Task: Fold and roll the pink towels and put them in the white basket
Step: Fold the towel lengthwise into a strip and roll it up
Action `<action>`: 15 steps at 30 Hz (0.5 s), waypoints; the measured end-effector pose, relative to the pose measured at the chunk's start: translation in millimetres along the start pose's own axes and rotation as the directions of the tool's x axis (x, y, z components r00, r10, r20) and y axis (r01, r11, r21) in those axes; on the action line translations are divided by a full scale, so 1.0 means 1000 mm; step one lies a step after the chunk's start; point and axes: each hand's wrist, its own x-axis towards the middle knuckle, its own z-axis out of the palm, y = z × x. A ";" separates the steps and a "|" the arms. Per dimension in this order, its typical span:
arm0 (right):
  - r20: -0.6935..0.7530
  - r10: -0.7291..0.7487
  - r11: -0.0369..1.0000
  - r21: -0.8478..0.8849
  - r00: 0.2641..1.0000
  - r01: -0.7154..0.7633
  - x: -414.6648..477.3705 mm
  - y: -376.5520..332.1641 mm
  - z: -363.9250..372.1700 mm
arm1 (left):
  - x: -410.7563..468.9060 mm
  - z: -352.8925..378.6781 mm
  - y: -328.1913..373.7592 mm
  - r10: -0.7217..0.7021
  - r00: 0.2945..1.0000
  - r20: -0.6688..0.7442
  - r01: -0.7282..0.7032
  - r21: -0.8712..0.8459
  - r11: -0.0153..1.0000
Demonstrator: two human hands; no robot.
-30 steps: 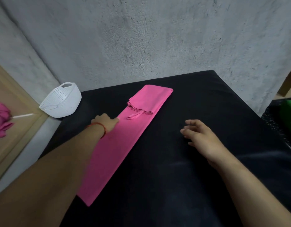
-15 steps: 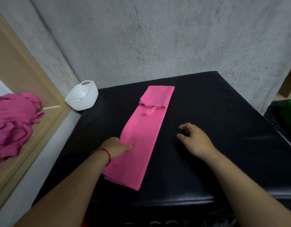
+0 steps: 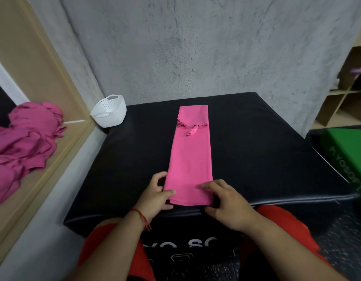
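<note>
A long folded pink towel [image 3: 190, 159] lies on a black bench [image 3: 256, 149], with the white basket [image 3: 109, 113] at its far left corner. The left hand [image 3: 155, 197] pinches the near corner; the right hand [image 3: 228, 203] rests straight fingers on it. Uneven pressure could skew the roll.

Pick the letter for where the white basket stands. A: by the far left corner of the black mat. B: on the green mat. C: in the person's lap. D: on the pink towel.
A: the white basket stands by the far left corner of the black mat, apart from the pink towel.
</note>
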 end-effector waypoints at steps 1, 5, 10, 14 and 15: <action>0.005 -0.019 1.000 -0.005 1.000 0.019 -0.005 -0.003 0.002 | -0.003 0.003 -0.002 0.021 1.000 -0.007 -0.021 -0.005 1.000; -0.029 -0.005 0.995 0.104 1.000 0.008 -0.014 -0.008 0.006 | -0.011 0.012 -0.001 0.047 0.999 0.015 -0.048 0.062 0.997; -0.072 0.064 0.974 0.222 0.995 -0.046 -0.004 -0.014 0.011 | -0.012 -0.009 0.006 0.133 0.983 0.125 -0.168 0.333 0.928; -0.100 0.006 0.998 -0.059 0.995 -0.012 0.002 -0.013 0.020 | -0.013 -0.003 0.008 0.302 0.953 0.020 -0.286 0.391 0.875; -0.120 -0.009 0.991 -0.132 0.993 -0.007 0.003 -0.015 0.023 | -0.013 0.001 0.007 0.327 0.945 -0.001 -0.301 0.387 0.871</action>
